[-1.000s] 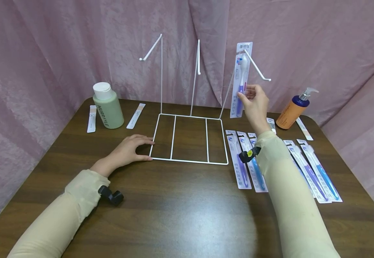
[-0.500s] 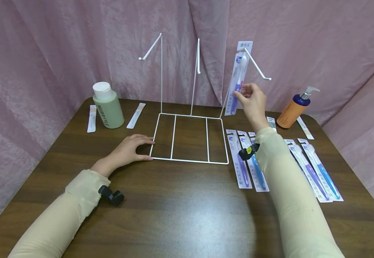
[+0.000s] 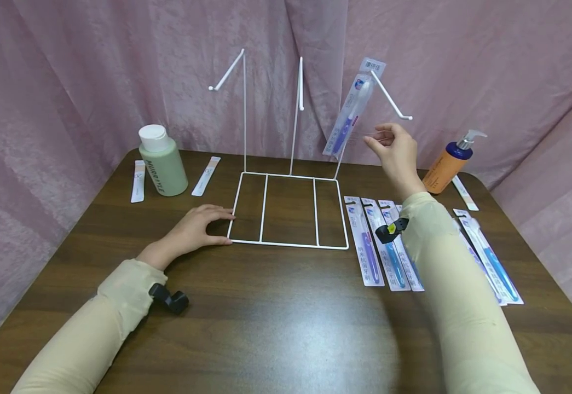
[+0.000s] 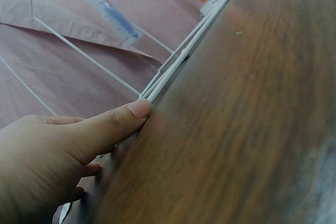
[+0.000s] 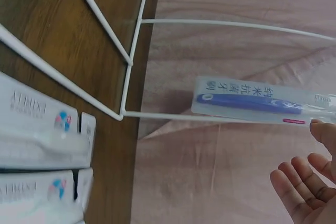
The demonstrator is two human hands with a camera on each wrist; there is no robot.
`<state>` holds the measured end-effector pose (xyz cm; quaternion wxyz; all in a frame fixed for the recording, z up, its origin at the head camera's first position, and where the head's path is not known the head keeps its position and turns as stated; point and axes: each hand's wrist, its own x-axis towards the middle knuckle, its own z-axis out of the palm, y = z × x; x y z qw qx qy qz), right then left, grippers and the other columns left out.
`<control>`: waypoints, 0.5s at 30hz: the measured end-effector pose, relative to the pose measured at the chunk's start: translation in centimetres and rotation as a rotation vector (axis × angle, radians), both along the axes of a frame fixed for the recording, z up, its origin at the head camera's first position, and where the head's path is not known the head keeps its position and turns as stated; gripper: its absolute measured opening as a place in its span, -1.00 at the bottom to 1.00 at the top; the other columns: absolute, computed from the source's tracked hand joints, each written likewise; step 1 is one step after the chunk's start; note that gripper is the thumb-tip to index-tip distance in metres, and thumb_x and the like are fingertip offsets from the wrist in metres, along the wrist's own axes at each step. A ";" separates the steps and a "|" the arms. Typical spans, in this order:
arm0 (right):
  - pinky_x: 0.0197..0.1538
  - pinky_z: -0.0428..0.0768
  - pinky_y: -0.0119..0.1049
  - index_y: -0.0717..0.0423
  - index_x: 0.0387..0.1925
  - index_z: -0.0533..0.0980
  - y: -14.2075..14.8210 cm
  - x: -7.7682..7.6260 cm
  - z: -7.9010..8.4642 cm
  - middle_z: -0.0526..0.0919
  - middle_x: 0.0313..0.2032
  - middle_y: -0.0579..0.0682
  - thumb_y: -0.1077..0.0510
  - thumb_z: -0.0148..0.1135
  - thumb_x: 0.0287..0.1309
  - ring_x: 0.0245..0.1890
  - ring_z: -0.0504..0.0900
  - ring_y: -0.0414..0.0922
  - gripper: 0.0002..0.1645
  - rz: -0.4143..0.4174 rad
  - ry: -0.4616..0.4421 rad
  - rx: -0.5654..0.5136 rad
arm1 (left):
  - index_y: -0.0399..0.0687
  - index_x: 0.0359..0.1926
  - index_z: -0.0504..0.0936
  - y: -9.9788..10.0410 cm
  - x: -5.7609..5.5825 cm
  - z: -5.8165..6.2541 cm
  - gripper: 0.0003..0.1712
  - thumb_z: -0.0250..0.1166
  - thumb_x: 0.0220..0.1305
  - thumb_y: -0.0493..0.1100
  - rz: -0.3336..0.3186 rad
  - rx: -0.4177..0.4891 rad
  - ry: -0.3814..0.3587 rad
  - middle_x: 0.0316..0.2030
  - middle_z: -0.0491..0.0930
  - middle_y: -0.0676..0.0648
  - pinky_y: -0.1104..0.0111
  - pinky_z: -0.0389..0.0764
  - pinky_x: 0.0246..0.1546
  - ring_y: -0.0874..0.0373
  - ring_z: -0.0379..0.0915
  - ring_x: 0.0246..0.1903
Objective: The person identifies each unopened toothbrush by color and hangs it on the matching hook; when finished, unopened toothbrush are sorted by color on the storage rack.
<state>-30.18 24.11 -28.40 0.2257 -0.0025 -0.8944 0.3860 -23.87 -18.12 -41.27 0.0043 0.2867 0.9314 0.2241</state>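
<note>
A white wire rack (image 3: 290, 245) stands on the wooden table, with three uprights ending in hooks. From its right hook (image 3: 390, 96) hangs a packaged purple toothbrush (image 3: 348, 116), tilted with its lower end toward the left. Just right of that pack is my right hand (image 3: 398, 156), fingers loosely bent and holding nothing; in the right wrist view its thumb tip is right at the pack's edge. My left hand (image 3: 192, 232) rests at the rack base's front left corner. Its thumb (image 4: 139, 108) presses the corner, and its outstretched fingers touch the left bar.
Packaged toothbrushes (image 3: 364, 243) lie right of the rack, with more packs (image 3: 495, 260) beyond my right forearm. A green bottle (image 3: 165, 167) stands back left between narrow white packets (image 3: 206, 176). An orange pump bottle (image 3: 445, 167) is back right, before a pink curtain (image 3: 93, 82).
My right hand has let go of the toothbrush pack and moved slightly right. The pack's lower end has swung left on the hook. My left hand stays at the rack corner.
</note>
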 end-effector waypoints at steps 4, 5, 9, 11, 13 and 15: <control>-0.20 0.44 -0.62 0.15 0.10 0.50 0.9 1.0 0.6 0.67 -0.07 0.18 -0.05 0.30 0.18 -0.31 0.51 -0.45 -0.47 0.008 -0.030 0.060 | -0.03 0.18 0.56 0.0 0.0 0.0 -0.29 0.47 0.01 0.12 0.000 0.007 0.001 0.30 0.43 -0.08 -0.19 0.15 0.32 -0.16 0.23 0.33; -0.20 0.44 -0.63 0.15 0.10 0.50 1.2 1.2 0.7 0.67 -0.07 0.17 -0.06 0.29 0.18 -0.31 0.51 -0.45 -0.47 0.011 -0.031 0.074 | -0.03 0.18 0.56 0.0 -0.1 0.1 -0.29 0.47 0.00 0.12 -0.001 0.010 0.001 0.30 0.44 -0.08 -0.19 0.14 0.32 -0.16 0.23 0.32; -0.24 0.41 -0.67 0.12 0.12 0.50 2.2 2.3 1.2 0.66 -0.08 0.15 -0.07 0.30 0.17 -0.36 0.45 -0.53 -0.45 0.027 -0.039 0.105 | -0.03 0.18 0.56 -0.1 0.0 0.0 -0.29 0.47 -0.01 0.12 0.001 0.014 0.001 0.29 0.44 -0.09 -0.18 0.14 0.33 -0.15 0.24 0.32; -0.25 0.40 -0.68 0.11 0.14 0.49 2.7 2.8 1.4 0.66 -0.07 0.16 -0.07 0.30 0.17 -0.37 0.44 -0.54 -0.44 0.036 -0.045 0.116 | -0.04 0.18 0.56 -0.2 0.0 0.0 -0.28 0.48 -0.01 0.12 0.004 0.012 0.000 0.29 0.45 -0.09 -0.18 0.14 0.33 -0.15 0.24 0.32; -0.25 0.41 -0.68 0.10 0.16 0.48 3.2 3.3 1.8 0.66 -0.05 0.16 -0.09 0.30 0.17 -0.34 0.45 -0.52 -0.41 0.047 -0.063 0.128 | -0.04 0.18 0.56 -0.2 0.0 0.0 -0.28 0.48 -0.01 0.12 0.006 0.007 0.000 0.30 0.44 -0.09 -0.18 0.14 0.33 -0.15 0.23 0.32; -0.23 0.42 -0.67 0.08 0.19 0.46 3.7 3.9 2.2 0.65 -0.02 0.17 -0.12 0.29 0.17 -0.31 0.46 -0.49 -0.38 0.061 -0.084 0.147 | -0.04 0.18 0.56 -0.3 0.0 0.0 -0.28 0.47 -0.01 0.12 0.007 0.004 0.001 0.30 0.44 -0.08 -0.18 0.14 0.33 -0.14 0.23 0.32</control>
